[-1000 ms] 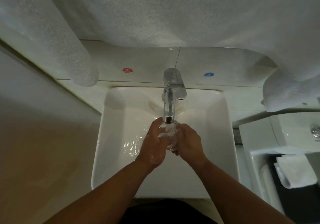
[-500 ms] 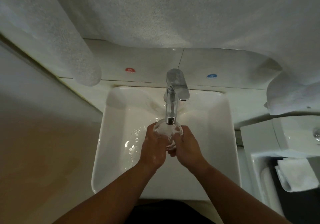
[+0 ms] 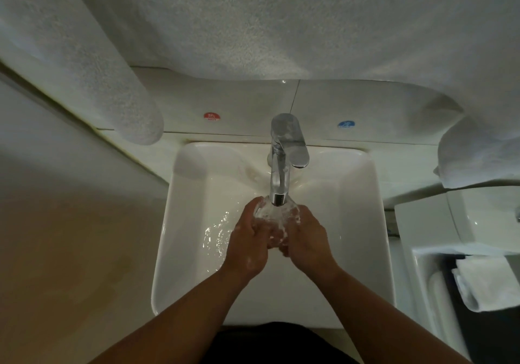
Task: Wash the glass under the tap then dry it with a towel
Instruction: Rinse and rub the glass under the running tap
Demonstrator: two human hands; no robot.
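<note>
The left forearm comes in from 7 o'clock, the right from 5 o'clock. Left hand and right hand meet, fingers curled round the glass.

place: we're calling it a bathroom | sink: white ceramic basin with a chrome tap running | wall: tiles with a red sticker and a blue sticker | linen: white towels hanging overhead, folded towel off right
</note>
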